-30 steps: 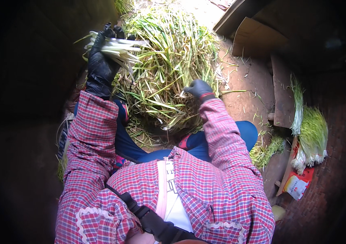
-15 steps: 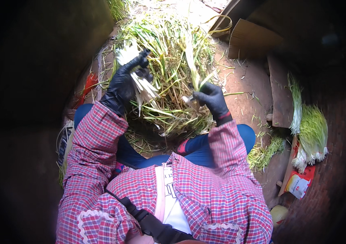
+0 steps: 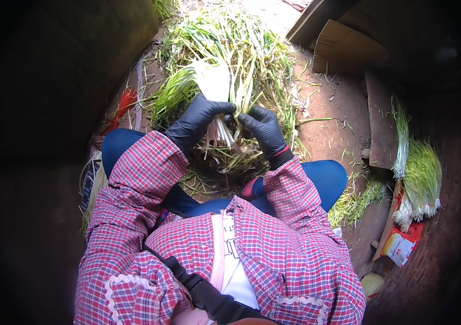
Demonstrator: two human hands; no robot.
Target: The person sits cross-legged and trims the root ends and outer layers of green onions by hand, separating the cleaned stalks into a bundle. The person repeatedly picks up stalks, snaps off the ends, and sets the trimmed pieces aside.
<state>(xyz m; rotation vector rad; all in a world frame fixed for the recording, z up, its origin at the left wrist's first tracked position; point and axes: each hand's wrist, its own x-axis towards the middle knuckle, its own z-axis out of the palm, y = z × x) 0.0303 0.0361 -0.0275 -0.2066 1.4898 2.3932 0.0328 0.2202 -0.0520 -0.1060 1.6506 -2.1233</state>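
My left hand (image 3: pixel 199 118), in a black glove, is closed around a bunch of pale chives (image 3: pixel 212 80). The white stalk ends stick out below the fist, and the green tips droop to the left. My right hand (image 3: pixel 265 131), also gloved in black, pinches a few chive stalks (image 3: pixel 245 86) just to the right of that bunch. The fingertips of both hands are close together at the stalks. Beneath and beyond them lies a large heap of loose green and yellowed chives (image 3: pixel 265 59).
Tied bunches of chives (image 3: pixel 422 168) lie at the right beside a red and white packet (image 3: pixel 402 242). Cardboard pieces (image 3: pixel 344 49) lean at the far right. Red strips (image 3: pixel 125 105) lie at the left. My bent knees (image 3: pixel 325 184) flank the heap; leaf scraps (image 3: pixel 357 203) litter the floor.
My left hand has moved right and nearer, bringing its bunch to the middle. My right hand has shifted slightly left, so the two hands now meet.
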